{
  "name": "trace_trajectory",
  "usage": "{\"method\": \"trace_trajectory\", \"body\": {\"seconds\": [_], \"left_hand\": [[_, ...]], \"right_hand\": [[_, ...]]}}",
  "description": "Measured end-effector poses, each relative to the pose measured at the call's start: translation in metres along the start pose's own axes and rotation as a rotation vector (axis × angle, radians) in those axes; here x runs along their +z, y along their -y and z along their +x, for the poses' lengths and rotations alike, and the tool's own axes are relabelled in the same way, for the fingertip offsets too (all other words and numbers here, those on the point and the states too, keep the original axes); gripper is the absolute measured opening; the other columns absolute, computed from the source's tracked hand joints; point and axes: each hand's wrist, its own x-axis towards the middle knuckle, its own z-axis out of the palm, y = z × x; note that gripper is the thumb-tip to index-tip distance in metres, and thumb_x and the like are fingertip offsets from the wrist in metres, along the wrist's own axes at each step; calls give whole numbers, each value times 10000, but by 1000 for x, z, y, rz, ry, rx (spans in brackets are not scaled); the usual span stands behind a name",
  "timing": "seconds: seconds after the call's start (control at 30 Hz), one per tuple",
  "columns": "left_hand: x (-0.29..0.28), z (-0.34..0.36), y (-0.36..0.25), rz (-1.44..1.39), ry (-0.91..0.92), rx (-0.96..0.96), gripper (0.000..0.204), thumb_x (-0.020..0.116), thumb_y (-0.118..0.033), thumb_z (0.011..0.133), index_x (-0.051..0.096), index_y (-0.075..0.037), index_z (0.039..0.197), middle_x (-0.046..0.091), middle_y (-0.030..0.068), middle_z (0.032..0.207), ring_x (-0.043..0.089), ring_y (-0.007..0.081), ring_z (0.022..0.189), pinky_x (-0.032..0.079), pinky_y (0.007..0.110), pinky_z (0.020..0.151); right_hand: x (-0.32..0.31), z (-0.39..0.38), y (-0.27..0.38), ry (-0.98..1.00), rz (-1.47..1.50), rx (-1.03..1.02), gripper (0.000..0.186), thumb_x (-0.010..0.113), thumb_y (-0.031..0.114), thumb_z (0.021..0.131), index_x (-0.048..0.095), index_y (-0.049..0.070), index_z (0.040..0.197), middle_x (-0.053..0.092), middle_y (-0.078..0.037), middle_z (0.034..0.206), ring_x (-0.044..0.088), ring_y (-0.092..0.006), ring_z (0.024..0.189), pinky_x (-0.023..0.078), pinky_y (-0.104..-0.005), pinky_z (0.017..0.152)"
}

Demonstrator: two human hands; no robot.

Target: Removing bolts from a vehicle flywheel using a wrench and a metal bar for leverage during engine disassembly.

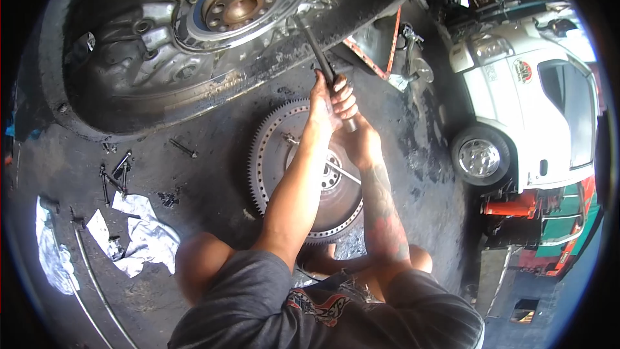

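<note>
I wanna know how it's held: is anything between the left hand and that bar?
Nothing visible: the left hand grips the bar directly. The right hand is by its nearer end; the toothed wheel lies below.

1. Bar (316, 45): dark grey.
2. Toothed disc (274, 163): grey, dark-dotted edge.
3. Hub (240, 9): coppery brown, blue surround.
4. Housing (129, 81): metallic grey, blackened patches.
5. Rag (150, 240): white, grey-smudged.
6. Shirt (242, 300): charcoal, with red-and-white print (318, 306).
7. Truck cab (516, 106): white.

Left of centre, a hand could pass between a lone dark metal bolt (183, 148) and the round toothed steel flywheel (332, 201); a long dark metal bar (316, 46) and grimy grey metal housing (161, 64) obstruct the upper middle.
</note>
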Motion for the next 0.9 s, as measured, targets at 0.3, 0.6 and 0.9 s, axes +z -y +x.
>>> {"method": "trace_trajectory", "body": {"seconds": [0.3, 0.6, 0.9], "left_hand": [[23, 34, -37, 263, -726, 204, 391, 332, -423, 940, 500, -96, 806, 460, 5, 582, 448, 150, 482, 363, 310, 444], [30, 49, -26, 712, -903, 355, 255, 580, -269, 832, 488, -93, 993, 452, 5, 649, 441, 122, 491, 396, 304, 438], [14, 39, -45, 80, -147, 47, 398, 498, -493, 877, 519, -105, 791, 265, -81, 441, 237, 70, 341, 219, 249, 341]], "right_hand": [[6, -7, 15, -46, 318, 438, 431, 387, 436, 953, 498, 25, 888, 396, -2, 640, 343, -111, 518, 284, -227, 457], [30, -11, -13, -277, 72, -247, 98, 578, 25, 862, 533, 65, 939, 567, -31, 814, 550, -125, 695, 490, -276, 618], [-4, 8, 20, 267, 738, 530, 426, 394, 436, 947, 526, 35, 894, 386, 4, 589, 345, -99, 461, 281, -252, 400]]}}
